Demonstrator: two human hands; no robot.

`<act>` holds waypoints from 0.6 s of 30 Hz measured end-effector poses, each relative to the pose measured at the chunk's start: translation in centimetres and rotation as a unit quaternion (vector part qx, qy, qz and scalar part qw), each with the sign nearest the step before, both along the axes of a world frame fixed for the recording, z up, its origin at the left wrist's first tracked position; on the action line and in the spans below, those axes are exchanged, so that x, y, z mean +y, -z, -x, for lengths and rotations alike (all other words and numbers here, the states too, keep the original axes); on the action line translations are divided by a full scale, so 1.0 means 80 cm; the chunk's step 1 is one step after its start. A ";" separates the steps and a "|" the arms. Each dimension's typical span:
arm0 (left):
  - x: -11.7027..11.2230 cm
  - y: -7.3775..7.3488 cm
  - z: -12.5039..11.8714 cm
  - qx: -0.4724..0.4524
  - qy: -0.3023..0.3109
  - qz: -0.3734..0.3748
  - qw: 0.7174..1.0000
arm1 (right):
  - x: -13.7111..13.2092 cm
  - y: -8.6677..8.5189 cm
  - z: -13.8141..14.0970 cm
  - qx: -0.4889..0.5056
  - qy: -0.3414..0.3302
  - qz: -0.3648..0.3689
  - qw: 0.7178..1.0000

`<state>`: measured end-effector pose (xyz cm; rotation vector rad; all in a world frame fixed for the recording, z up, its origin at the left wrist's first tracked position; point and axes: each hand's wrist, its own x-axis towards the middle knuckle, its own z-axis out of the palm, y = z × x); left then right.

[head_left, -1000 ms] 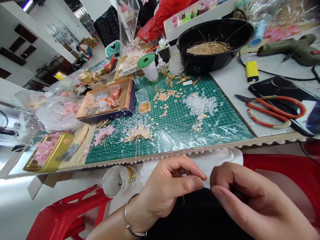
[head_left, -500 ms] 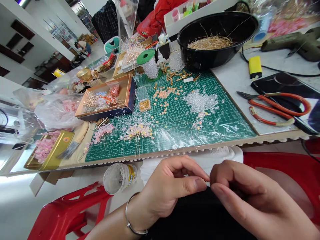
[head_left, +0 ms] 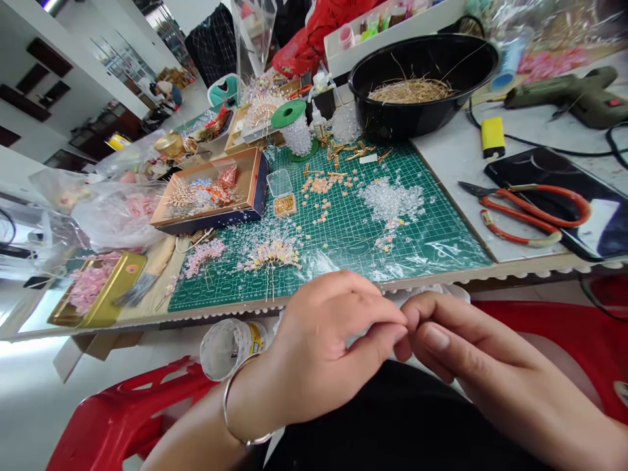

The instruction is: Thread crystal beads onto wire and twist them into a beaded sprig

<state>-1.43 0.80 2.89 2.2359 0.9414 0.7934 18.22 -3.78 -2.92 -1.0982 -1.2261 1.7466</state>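
- Left hand (head_left: 338, 333): thumb and index finger closed to a pinch, tips meeting the right hand's; whether they grip anything is hidden.
- Right hand (head_left: 475, 353): loosely curled, thumb pressed over the index finger; what it holds, if anything, cannot be told.
- At 10 o'clock from the joined fingertips, on the worktop (head_left: 456, 271), lies a fan-shaped spray of pale pink, white and yellow beads on gold wire (head_left: 273, 254). It looks feather-light and springy, its beads slick, its wire easily bent; the best hold would be where the two thin prongs meet the fan.
- At 12 o'clock, a loose heap of glassy clear beads (head_left: 392, 199) would probably roll and slip; pinch them singly.
- At 11 o'clock, small matte peach flower-shaped pieces (head_left: 321, 184) look light.
- Beneath these spreads a smooth green gridded cutting mat (head_left: 338, 226), partly under shiny, wrinkled clear film.
- At 2 o'clock rest steel-tipped pliers with orange-red looped handles (head_left: 544, 196).
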 end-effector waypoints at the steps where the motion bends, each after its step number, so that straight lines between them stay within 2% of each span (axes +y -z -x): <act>1: 0.002 -0.002 -0.001 0.003 0.006 -0.011 1.000 | 0.000 0.000 -0.001 0.001 0.002 0.008 1.000; 5: 0.008 -0.011 -0.005 -0.005 0.033 -0.022 0.999 | 0.001 -0.003 -0.002 0.028 0.027 0.036 0.999; 9: 0.007 -0.014 -0.003 -0.039 0.027 0.019 0.999 | -0.002 -0.012 -0.006 0.029 0.007 0.050 0.998; 12: -0.001 -0.002 0.004 -0.106 0.022 0.102 0.989 | -0.007 -0.018 -0.008 -0.065 0.020 -0.044 0.997; 15: -0.010 0.023 0.007 -0.170 0.043 0.223 0.959 | -0.013 -0.024 -0.007 -0.168 0.065 -0.190 0.965; 16: -0.011 0.032 0.006 -0.162 0.052 0.248 0.954 | -0.014 -0.026 -0.006 -0.182 0.079 -0.225 0.954; 18: -0.012 0.046 0.002 -0.109 0.070 0.250 0.959 | -0.015 -0.031 -0.004 -0.167 0.120 -0.230 0.951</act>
